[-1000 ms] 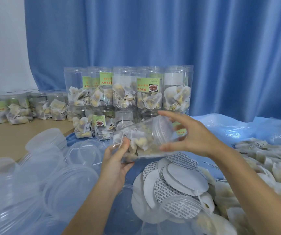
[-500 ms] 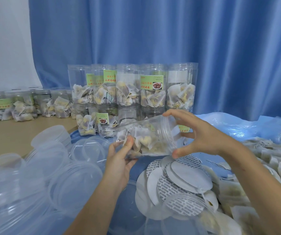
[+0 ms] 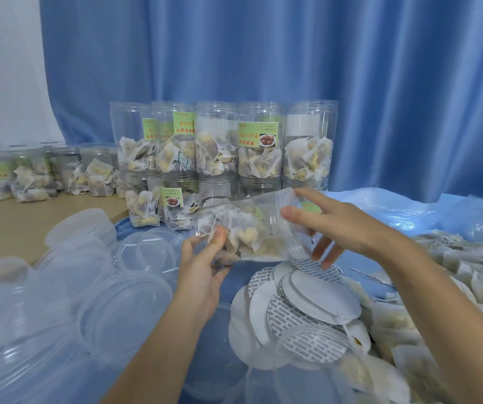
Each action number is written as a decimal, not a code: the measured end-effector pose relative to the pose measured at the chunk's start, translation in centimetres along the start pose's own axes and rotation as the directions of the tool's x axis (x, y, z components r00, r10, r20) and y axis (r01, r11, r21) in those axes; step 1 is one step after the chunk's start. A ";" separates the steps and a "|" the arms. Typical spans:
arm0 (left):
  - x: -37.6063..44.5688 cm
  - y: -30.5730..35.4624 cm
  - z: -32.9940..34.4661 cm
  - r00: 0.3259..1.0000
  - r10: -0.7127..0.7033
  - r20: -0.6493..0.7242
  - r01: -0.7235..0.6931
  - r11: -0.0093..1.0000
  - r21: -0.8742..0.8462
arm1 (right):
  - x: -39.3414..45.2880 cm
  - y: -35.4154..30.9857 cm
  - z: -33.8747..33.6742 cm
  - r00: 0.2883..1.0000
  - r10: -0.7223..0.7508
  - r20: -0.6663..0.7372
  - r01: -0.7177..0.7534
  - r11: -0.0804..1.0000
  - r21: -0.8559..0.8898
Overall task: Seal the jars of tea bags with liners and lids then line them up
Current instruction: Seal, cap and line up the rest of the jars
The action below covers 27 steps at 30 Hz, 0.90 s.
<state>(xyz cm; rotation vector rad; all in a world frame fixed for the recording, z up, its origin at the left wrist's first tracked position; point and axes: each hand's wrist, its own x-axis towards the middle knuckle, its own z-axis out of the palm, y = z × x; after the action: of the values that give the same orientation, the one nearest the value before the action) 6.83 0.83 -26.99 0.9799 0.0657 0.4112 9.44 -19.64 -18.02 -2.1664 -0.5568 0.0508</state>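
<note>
Now the right hand (image 3: 348, 228) has let go, fingers spread; left hand (image 3: 205, 275) pinches the tipped jar (image 3: 252, 228). Next comes a liner (image 3: 319, 293), probably.

A blue curtain (image 3: 292, 68) hangs in deep folds across the whole back of the scene, reaching down behind everything. At far left a white wall (image 3: 4, 68) shows beside the curtain's edge. Below it lies a tan tabletop (image 3: 9, 223) — bare wood-coloured surface running along the left side. A blue plastic sheet (image 3: 409, 211) covers the right and middle of the table, crinkled and glossy at the back right, where it catches the light — its edge meets the tan surface near the left of centre.
</note>
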 end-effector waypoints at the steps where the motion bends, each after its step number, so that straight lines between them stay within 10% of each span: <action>1: 0.0 0.0 0.0 1.000 -0.003 -0.006 0.003 1.000 0.009 | 0.0 0.1 0.0 1.000 -0.007 0.002 0.007 1.000 -0.011; 16: -0.1 0.3 -0.1 0.998 -0.055 -0.002 0.055 0.998 -0.014 | 0.0 0.6 -0.1 0.918 -0.393 0.048 0.394 0.897 -0.201; 27: 0.0 0.3 -0.2 0.994 -0.108 -0.025 0.107 0.994 -0.027 | 0.1 0.1 1.3 0.931 -0.345 -0.118 0.293 0.900 -0.324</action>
<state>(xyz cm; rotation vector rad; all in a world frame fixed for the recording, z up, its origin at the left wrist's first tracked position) 6.68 1.19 -26.83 0.9408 0.1365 0.3255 9.29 -18.63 -18.91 -2.3112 -0.8585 -0.4253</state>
